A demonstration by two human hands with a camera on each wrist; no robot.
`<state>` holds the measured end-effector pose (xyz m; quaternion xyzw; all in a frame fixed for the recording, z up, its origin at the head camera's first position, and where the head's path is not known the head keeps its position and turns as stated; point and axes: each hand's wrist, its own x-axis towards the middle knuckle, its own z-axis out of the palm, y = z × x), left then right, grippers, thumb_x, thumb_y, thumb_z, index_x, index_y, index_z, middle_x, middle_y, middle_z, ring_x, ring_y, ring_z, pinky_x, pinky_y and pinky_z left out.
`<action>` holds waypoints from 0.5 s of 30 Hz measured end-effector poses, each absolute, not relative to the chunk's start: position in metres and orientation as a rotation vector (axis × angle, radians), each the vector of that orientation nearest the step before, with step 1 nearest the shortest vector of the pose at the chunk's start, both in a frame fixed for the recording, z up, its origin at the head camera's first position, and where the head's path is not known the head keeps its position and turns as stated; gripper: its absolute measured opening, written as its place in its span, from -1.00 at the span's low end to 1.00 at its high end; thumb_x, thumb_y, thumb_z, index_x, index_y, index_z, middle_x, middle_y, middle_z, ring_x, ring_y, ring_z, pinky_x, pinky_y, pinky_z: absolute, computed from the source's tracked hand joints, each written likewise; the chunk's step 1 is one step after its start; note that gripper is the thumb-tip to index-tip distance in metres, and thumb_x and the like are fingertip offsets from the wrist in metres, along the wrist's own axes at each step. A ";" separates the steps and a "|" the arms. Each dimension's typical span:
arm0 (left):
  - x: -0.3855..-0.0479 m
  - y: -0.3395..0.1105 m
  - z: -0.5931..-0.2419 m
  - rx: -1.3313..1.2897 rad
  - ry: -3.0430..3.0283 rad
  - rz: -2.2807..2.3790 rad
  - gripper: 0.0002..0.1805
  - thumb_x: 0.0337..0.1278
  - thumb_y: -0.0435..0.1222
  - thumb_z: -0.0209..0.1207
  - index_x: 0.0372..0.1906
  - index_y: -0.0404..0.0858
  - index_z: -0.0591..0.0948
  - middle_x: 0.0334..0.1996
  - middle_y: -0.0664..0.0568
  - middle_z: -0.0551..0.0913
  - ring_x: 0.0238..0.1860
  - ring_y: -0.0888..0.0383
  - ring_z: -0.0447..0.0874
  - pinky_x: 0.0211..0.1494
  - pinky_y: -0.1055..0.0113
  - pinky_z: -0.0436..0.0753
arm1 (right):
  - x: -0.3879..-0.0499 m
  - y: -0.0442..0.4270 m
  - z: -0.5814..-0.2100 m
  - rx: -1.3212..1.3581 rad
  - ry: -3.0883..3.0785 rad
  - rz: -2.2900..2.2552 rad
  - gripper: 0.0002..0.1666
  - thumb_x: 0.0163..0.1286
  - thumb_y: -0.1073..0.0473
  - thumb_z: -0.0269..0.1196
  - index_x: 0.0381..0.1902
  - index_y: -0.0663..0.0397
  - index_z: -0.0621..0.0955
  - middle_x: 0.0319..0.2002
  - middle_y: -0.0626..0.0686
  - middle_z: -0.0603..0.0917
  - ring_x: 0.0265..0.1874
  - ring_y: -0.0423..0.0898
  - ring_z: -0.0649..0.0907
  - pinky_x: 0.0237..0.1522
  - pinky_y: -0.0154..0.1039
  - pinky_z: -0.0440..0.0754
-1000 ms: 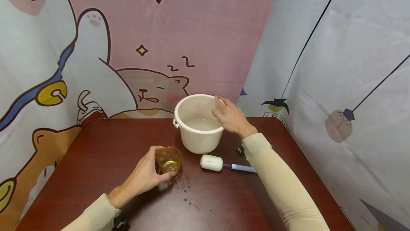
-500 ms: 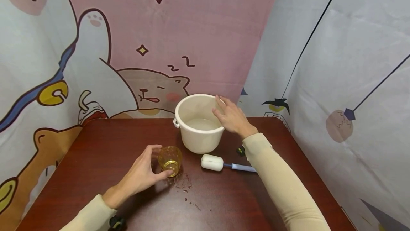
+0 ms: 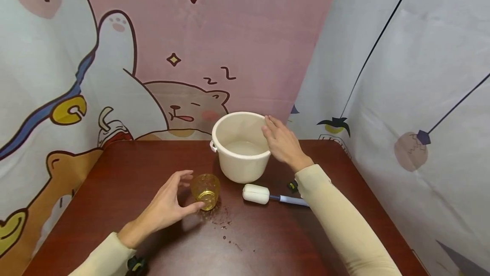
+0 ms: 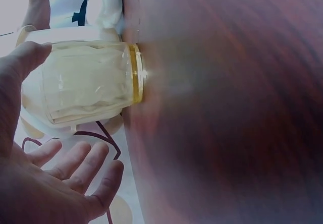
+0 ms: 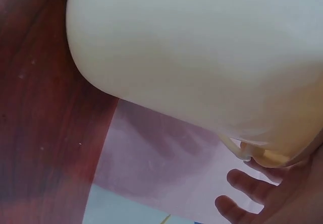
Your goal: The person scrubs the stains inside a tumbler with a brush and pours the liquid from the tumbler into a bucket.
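Note:
A yellow-tinted clear glass (image 3: pixel 206 192) stands upright on the table, left of centre. My left hand (image 3: pixel 164 201) curves around its left side with the fingers apart from it. The thumb tip lies close to the glass's near side; whether they touch I cannot tell. In the left wrist view, a gap shows between the glass (image 4: pixel 91 80) and the loosely bent fingers (image 4: pixel 75 158). A cream bucket (image 3: pixel 243 167) stands behind the glass, with a little liquid at its bottom. My right hand (image 3: pixel 284 142) rests at its right rim, fingers extended. In the right wrist view, the bucket (image 5: pixel 176 47) hides part of that hand.
A white-headed brush or sponge with a pale blue handle (image 3: pixel 293 200) lies on the dark red table (image 3: pixel 153 157) in front of the bucket. Water drops (image 3: pixel 226 238) spot the surface near the glass. Patterned cloth (image 3: pixel 245 33) hangs behind and at both sides.
My left hand has let go of the glass and drawn back left, its fingers spreading. The right hand has slid slightly outward at the bucket's rim. The view has shifted a little.

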<state>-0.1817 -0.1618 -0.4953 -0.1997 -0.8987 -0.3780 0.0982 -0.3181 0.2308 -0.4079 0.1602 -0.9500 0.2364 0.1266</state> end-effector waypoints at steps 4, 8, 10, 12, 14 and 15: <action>-0.181 -0.166 -0.497 -0.605 -2.642 -1.097 0.03 0.10 0.01 0.79 0.58 -0.22 0.50 0.33 -0.17 0.76 0.22 -0.06 0.89 0.31 -0.18 0.84 | -0.309 0.235 -0.415 0.458 -2.712 0.731 -0.16 0.96 -0.28 -0.29 0.88 0.06 0.30 0.85 0.20 0.34 0.81 0.26 0.42 0.73 0.44 0.42; -0.180 -0.169 -0.496 -0.603 -2.624 -1.093 0.00 0.13 0.01 0.77 0.58 -0.19 0.52 0.34 -0.13 0.77 0.23 -0.06 0.89 0.31 -0.18 0.83 | -0.294 0.242 -0.424 0.442 -2.681 0.731 -0.18 0.96 -0.31 -0.28 0.90 -0.07 0.29 0.85 0.17 0.36 0.79 0.28 0.45 0.70 0.49 0.44; -0.180 -0.171 -0.495 -0.597 -2.616 -1.100 -0.01 0.16 0.02 0.76 0.59 -0.18 0.52 0.35 -0.10 0.77 0.25 -0.07 0.88 0.31 -0.20 0.82 | -0.286 0.247 -0.429 0.425 -2.682 0.724 -0.19 0.96 -0.33 -0.26 0.92 -0.16 0.25 0.85 0.15 0.36 0.78 0.30 0.46 0.68 0.51 0.45; -0.179 -0.173 -0.494 -0.589 -2.613 -1.105 -0.03 0.20 0.04 0.74 0.59 -0.17 0.52 0.36 -0.08 0.77 0.27 -0.08 0.88 0.33 -0.20 0.81 | -0.277 0.251 -0.433 0.400 -2.688 0.721 -0.18 0.95 -0.36 -0.25 0.94 -0.23 0.20 0.87 0.13 0.33 0.78 0.30 0.46 0.67 0.52 0.45; -0.178 -0.175 -0.493 -0.576 -2.621 -1.115 -0.06 0.25 0.05 0.71 0.60 -0.15 0.52 0.37 -0.06 0.76 0.28 -0.09 0.88 0.33 -0.22 0.80 | -0.268 0.256 -0.436 0.376 -2.695 0.727 -0.17 0.95 -0.37 -0.23 0.95 -0.24 0.15 0.88 0.11 0.31 0.79 0.30 0.45 0.67 0.54 0.44; -0.178 -0.176 -0.492 -0.567 -2.628 -1.118 -0.07 0.28 0.05 0.69 0.61 -0.13 0.51 0.37 -0.07 0.76 0.29 -0.09 0.87 0.34 -0.23 0.80 | -0.263 0.259 -0.436 0.366 -2.701 0.734 -0.16 0.94 -0.38 -0.22 0.96 -0.25 0.14 0.89 0.10 0.30 0.79 0.30 0.44 0.68 0.54 0.43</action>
